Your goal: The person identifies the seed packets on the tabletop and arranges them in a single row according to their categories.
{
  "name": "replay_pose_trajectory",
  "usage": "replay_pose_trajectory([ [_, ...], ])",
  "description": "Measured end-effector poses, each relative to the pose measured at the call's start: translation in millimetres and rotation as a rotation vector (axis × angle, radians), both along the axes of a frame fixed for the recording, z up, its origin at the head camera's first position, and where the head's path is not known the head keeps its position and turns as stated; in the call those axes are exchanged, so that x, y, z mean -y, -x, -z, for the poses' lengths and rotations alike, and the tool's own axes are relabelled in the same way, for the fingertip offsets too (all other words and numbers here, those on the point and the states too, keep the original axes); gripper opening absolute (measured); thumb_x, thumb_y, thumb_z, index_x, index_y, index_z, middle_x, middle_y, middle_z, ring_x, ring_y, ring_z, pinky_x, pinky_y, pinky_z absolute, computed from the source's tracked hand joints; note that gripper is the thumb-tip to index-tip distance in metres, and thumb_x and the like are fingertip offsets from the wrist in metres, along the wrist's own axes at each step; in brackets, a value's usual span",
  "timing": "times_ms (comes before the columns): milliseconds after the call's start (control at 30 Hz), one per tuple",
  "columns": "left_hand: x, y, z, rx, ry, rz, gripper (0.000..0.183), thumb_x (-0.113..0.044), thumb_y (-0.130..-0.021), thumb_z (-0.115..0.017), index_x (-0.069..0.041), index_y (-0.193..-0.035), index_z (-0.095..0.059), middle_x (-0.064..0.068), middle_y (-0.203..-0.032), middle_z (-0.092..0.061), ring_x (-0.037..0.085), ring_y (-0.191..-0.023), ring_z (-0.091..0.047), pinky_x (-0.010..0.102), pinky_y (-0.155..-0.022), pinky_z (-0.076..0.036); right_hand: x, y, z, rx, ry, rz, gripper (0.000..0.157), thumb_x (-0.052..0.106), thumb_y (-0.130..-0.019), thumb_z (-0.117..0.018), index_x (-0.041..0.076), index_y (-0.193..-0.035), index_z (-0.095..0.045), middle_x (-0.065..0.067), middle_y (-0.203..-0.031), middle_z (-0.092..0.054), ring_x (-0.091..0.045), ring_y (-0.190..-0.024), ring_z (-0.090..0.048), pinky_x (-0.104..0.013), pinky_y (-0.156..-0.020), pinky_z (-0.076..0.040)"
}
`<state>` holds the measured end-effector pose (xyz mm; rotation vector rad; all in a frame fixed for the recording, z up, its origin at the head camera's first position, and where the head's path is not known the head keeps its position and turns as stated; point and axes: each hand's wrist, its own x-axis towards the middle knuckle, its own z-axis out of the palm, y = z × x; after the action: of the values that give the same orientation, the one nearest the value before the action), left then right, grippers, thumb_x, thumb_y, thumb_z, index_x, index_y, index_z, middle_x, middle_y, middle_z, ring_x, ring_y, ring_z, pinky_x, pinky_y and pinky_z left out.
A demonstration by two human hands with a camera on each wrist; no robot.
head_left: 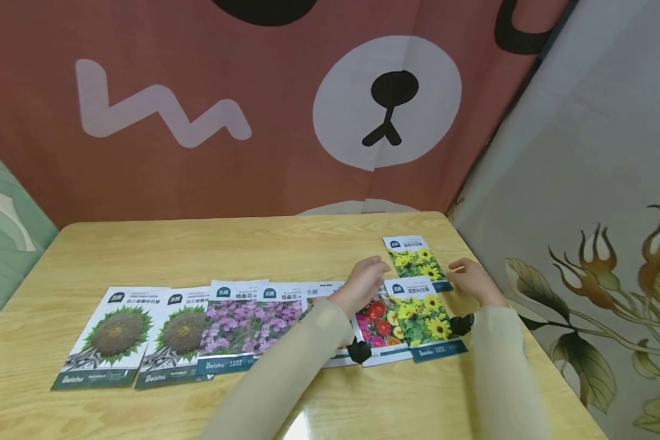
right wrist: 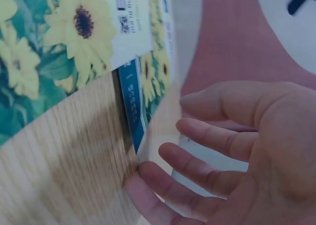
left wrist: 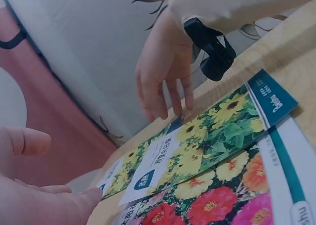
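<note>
A seed packet with yellow sunflowers (head_left: 416, 263) lies toward the back right of the table, between my two hands. To its left, my left hand (head_left: 361, 283) hovers with loosely bent fingers; in the left wrist view a fingertip (left wrist: 93, 195) comes right by the packet's white corner. On the other side is my right hand (head_left: 474, 281), its fingers spread and relaxed beside the packet's teal bottom edge (right wrist: 132, 106). Neither hand holds anything. A second yellow sunflower packet (head_left: 426, 318) lies nearer, overlapping the far one and a red and pink flower packet (head_left: 382, 324).
Leftward runs a row of overlapping packets: purple flowers (head_left: 228, 330), then two large sunflower-head packets (head_left: 112, 336). My left forearm (head_left: 286, 373) crosses over part of this row. Behind the wooden table (head_left: 225, 244) hangs a reddish-brown bear cloth (head_left: 225, 171); a floral curtain (head_left: 583, 244) borders the right.
</note>
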<state>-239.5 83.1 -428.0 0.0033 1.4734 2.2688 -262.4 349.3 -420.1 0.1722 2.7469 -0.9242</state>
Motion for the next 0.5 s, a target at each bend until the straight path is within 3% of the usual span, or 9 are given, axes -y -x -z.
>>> replay_pose_trajectory([
  [100,-6,5.9,1.3,0.022,-0.007,0.01,0.066,-0.009,-0.09,-0.052,0.004,-0.146,-0.02,0.017,-0.153,-0.017,0.033,-0.139,-0.02,0.038,-0.112,-0.025,-1,8.1,-2.4,0.038,-0.025,-0.036,0.052,0.022,-0.097,-0.045,-0.009,-0.137,-0.032,-0.032,-0.124,-0.044,-0.029,-0.074,-0.055,-0.04,-0.069,-0.05],
  [233,-13,11.5,7.3,0.041,-0.007,0.021,0.064,-0.004,-0.089,-0.049,0.004,-0.146,-0.021,0.016,-0.154,-0.014,0.031,-0.141,-0.012,0.04,-0.112,-0.025,-2,20.0,0.1,0.059,-0.114,-0.06,0.055,0.023,-0.096,-0.046,-0.012,-0.137,-0.031,-0.034,-0.126,-0.044,-0.038,-0.096,-0.055,-0.048,-0.076,-0.051],
  [367,-19,14.1,15.6,0.071,-0.03,0.029,0.062,-0.001,-0.09,-0.047,0.003,-0.146,-0.022,0.015,-0.155,-0.012,0.029,-0.141,-0.011,0.041,-0.111,-0.026,-1,29.1,7.2,0.096,-0.164,-0.058,0.062,0.027,-0.095,-0.049,-0.015,-0.136,-0.03,-0.034,-0.122,-0.044,-0.037,-0.093,-0.052,-0.048,-0.076,-0.049],
  [433,-20,14.8,18.4,0.083,-0.056,0.025,0.061,-0.002,-0.091,-0.047,0.003,-0.146,-0.022,0.016,-0.155,-0.013,0.024,-0.13,-0.035,0.041,-0.111,-0.027,1,32.4,10.1,0.121,-0.161,-0.055,0.065,0.028,-0.094,-0.052,-0.016,-0.136,-0.029,-0.031,-0.104,-0.05,-0.03,-0.073,-0.051,-0.043,-0.068,-0.048],
  [500,-21,16.3,20.5,0.093,-0.097,0.023,0.063,-0.006,-0.093,-0.049,0.002,-0.147,-0.019,0.017,-0.134,-0.045,0.013,-0.093,-0.051,0.038,-0.108,-0.031,4,34.8,11.5,0.126,-0.159,-0.052,0.059,0.028,-0.093,-0.055,-0.016,-0.128,-0.039,-0.021,-0.084,-0.052,-0.021,-0.057,-0.043,-0.037,-0.057,-0.045],
])
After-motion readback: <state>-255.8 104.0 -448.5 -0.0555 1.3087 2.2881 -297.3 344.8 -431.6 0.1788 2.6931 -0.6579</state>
